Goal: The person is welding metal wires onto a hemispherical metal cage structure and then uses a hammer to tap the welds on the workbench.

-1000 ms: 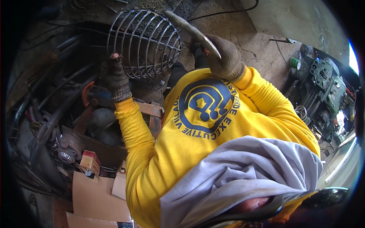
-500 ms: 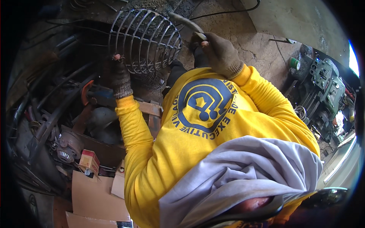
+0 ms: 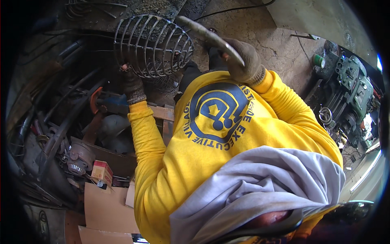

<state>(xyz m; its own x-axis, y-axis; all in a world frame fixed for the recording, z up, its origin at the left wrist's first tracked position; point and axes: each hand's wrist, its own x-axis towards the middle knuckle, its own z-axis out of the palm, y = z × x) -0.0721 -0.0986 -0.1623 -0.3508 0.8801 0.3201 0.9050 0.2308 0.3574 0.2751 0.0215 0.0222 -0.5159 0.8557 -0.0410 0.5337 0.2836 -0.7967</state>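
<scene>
A cage-like basket of bent metal rods [image 3: 151,48] is held up at the upper left, its curved ribs joined along a rim. My left hand [image 3: 131,81], in a dark knit glove with a bare fingertip showing, is closed on the lower left edge of the basket. Its other fingers are lost in shadow. In my right hand [image 3: 245,61], also gloved, is a long, slightly curved flat strip [image 3: 199,29]. The strip slants from beside the basket's upper right end to the glove; its exact kind I cannot make out. A tangle of thin wire [image 3: 162,84] shows below the basket.
A green machine with a handwheel [image 3: 352,93] stands at the right, near a green can [image 3: 318,61]. Left of me are metal pipes [image 3: 61,118], a small box [image 3: 101,171] and cardboard [image 3: 107,207]. A black cable [image 3: 231,12] crosses the concrete floor [image 3: 260,34].
The strip in my right hand has swung, its near end now reaching past the glove toward me. The basket has shifted slightly down; my left hand keeps its hold.
</scene>
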